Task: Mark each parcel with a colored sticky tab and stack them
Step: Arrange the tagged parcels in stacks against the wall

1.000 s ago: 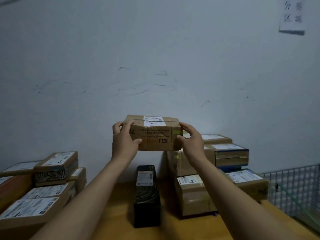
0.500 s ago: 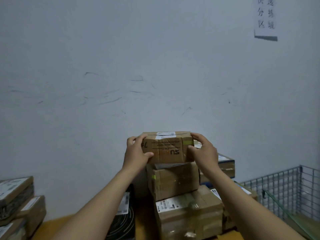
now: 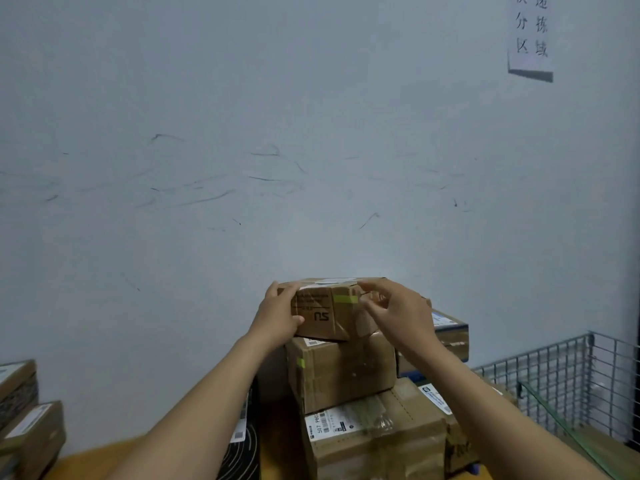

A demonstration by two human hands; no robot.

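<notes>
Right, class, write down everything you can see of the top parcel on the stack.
The top parcel is a small brown cardboard box, sealed with clear tape, with a white label on top and dark print upside down on its near face. A green sticky tab sits high on its near side. It rests level on a larger brown parcel, crowning the stack. The left hand grips its left end; the right hand touches its upper right edge with its fingers.

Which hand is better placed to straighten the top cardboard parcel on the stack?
Probably left hand: it grips the brown cardboard parcel by its end. The right hand sits at a corner, fingers relaxed.
</notes>
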